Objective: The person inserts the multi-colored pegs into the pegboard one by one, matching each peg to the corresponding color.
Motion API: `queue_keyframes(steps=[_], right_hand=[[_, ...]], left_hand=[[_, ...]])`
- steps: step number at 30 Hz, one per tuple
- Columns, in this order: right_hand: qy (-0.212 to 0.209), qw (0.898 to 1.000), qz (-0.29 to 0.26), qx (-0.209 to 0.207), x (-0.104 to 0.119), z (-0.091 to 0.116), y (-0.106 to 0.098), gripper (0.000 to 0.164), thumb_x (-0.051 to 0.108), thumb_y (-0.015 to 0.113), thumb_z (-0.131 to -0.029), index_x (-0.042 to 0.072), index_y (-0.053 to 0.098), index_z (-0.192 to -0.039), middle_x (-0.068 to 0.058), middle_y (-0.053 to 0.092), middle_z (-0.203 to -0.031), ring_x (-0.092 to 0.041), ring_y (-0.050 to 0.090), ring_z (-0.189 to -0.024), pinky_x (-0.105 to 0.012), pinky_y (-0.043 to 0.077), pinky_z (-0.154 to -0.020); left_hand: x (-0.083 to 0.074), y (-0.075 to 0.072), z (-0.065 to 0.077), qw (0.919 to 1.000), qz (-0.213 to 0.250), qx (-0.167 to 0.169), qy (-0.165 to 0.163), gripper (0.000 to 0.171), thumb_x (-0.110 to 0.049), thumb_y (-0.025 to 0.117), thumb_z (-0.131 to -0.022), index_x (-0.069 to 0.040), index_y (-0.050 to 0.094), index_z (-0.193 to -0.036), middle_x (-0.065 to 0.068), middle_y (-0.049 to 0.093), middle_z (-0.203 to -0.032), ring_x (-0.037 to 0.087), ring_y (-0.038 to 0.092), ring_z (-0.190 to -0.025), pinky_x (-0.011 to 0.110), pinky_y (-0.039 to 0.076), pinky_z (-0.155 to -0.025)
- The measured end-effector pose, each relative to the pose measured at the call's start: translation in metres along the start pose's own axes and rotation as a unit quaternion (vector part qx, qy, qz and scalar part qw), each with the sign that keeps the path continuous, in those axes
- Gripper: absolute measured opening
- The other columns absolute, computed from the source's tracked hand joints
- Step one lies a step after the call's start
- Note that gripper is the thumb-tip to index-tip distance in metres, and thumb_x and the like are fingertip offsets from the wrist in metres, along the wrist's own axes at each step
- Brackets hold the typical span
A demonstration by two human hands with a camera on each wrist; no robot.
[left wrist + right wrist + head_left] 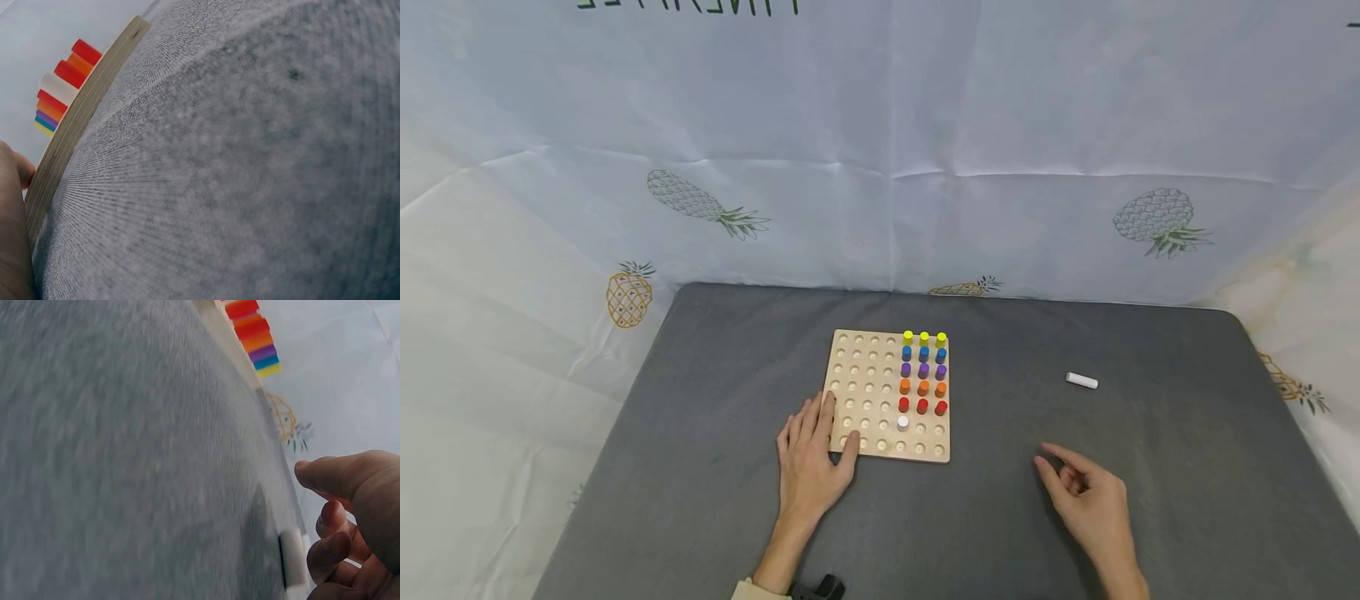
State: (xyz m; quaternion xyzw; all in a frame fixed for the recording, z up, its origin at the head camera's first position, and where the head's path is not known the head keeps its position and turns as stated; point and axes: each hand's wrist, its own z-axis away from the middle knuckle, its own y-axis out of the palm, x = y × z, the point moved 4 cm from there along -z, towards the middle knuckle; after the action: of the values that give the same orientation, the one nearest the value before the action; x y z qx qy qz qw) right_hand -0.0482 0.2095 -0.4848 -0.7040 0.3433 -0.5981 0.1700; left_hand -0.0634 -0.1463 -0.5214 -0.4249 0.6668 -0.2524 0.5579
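Note:
A light wooden pegboard point(860, 379) with rows of round holes lies on the grey table. Its right three columns carry pegs in rows: yellow pegs point(924, 339), blue pegs point(923, 354), purple pegs point(923, 370), orange pegs point(922, 388) and red pegs point(922, 406). One white peg point(902, 423) stands in front of the reds. My left hand point(811, 467) rests at the board's front left corner, fingers extended along the left side, thumb over the front edge. Off to the board's right, my right hand point(1088, 498) holds nothing, thumb and forefinger apart. Beyond it, another white peg point(1082, 381) lies on its side.
The dark grey cloth-covered table point(1000, 367) reaches back to a pale curtain point(1000, 225) printed with pineapples. A black band point(820, 587) shows at the left wrist.

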Motion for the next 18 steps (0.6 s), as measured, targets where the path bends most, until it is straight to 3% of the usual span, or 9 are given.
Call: queue_keyframes(steps=[18], right_hand=[[0.085,0.992,0.095,-0.023,-0.022,0.001,-0.014,0.02,0.012,0.084,-0.083,0.01,0.081,-0.102,0.008,0.048,-0.057,0.002,0.033,-0.045,-0.018,0.026,-0.042]], left_hand=[[0.0,0.0,0.0,1.0,0.0,-0.001,0.0,0.068,-0.039,0.065,-0.094,-0.011,0.047,-0.154,0.017,0.052,-0.154,0.04,0.045,-0.143,0.062,0.027,-0.117]])
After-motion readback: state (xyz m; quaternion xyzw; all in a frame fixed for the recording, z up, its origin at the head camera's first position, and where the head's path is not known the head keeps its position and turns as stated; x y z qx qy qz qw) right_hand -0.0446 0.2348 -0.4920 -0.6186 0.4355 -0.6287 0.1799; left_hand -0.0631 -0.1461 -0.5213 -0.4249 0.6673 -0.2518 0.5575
